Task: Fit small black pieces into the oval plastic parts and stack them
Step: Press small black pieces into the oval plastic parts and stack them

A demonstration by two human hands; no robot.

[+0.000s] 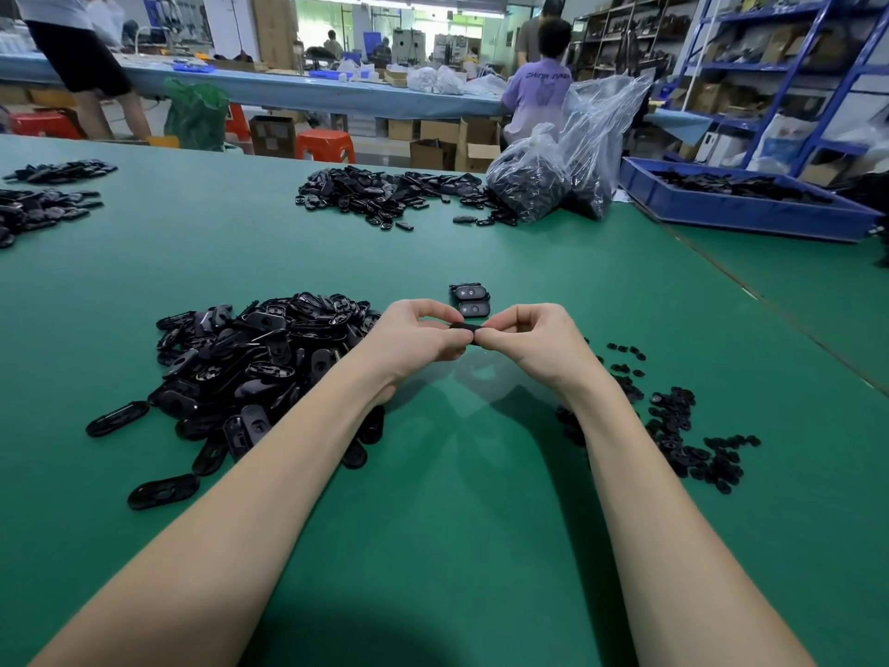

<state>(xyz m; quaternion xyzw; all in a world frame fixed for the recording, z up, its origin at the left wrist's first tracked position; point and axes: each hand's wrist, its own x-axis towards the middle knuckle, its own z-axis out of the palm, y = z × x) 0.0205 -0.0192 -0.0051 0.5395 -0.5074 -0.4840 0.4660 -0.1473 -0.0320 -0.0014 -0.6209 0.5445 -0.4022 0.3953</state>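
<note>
A: Surface?
B: Green worktop [433, 498] filled most of the view. A blue bin [750, 209] of dark parts sat at its far right edge.

A: Bulk stock?
B: A clear bag [534, 175] of black parts stood far centre-right, touching a spread heap [385, 192] of parts to its left. More black parts [38, 209] lay at the far left edge.

A: Near the operator?
B: A large pile of oval plastic parts [260, 358] lay left of the hands, partly under the left forearm. Small black pieces [683, 435] were scattered to the right, beside the right forearm.

A: Finished work?
B: A short stack [470, 300] of ovals with inserts fitted sat on the worktop just beyond the hands.

A: Hands?
B: Left hand [418, 337] and right hand [534, 341] met above the worktop, fingers curled. Each pinched one end of a single oval part [464, 328], seen edge-on between the fingertips. Could not tell whether a small piece was seated in it.
</note>
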